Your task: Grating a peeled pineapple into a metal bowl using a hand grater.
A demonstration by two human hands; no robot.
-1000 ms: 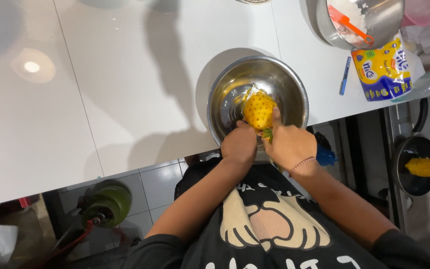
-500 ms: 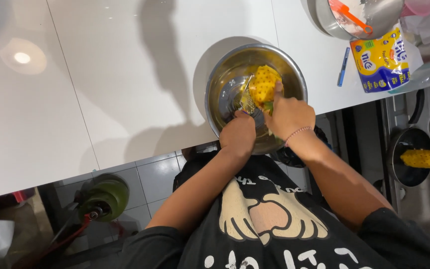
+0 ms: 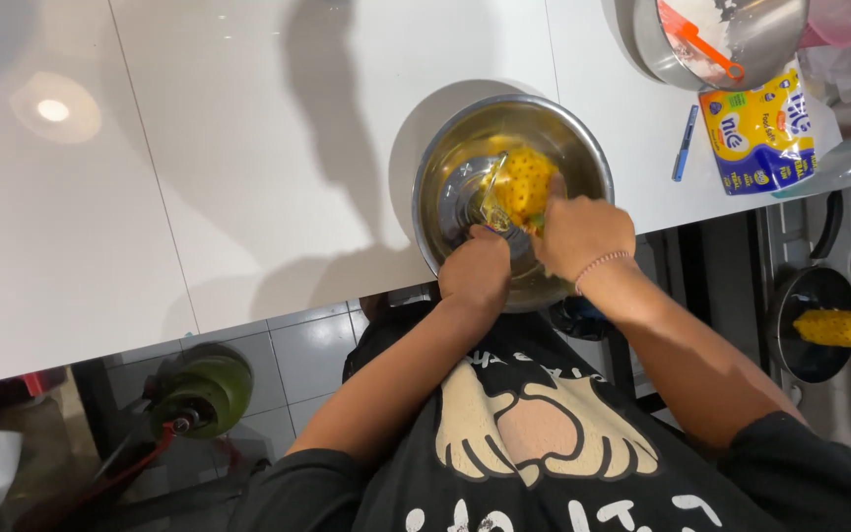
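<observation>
Here I see a peeled yellow pineapple [image 3: 527,184] inside a steel bowl [image 3: 455,158], which sits at the near edge of the white worktop [image 3: 248,177]. My right hand [image 3: 581,236] is wrapped around the fruit's near end; my left hand [image 3: 477,274] is curled shut at the bowl's near rim, on what I cannot tell. Farther right stand a second steel bowl [image 3: 780,44] with an orange spatula [image 3: 698,41], a blue pen [image 3: 685,142] and a yellow-and-blue packet [image 3: 760,133]. Beyond the worktop's right edge, a dark pan [image 3: 812,325] holds another pineapple [image 3: 842,328]. The worktop lies bare to the left.

A peeled yellow pineapple [image 3: 527,184], dotted with dark eyes, sits tilted inside a shiny steel bowl [image 3: 465,148] at the white tabletop's [image 3: 248,148] near edge.
</observation>
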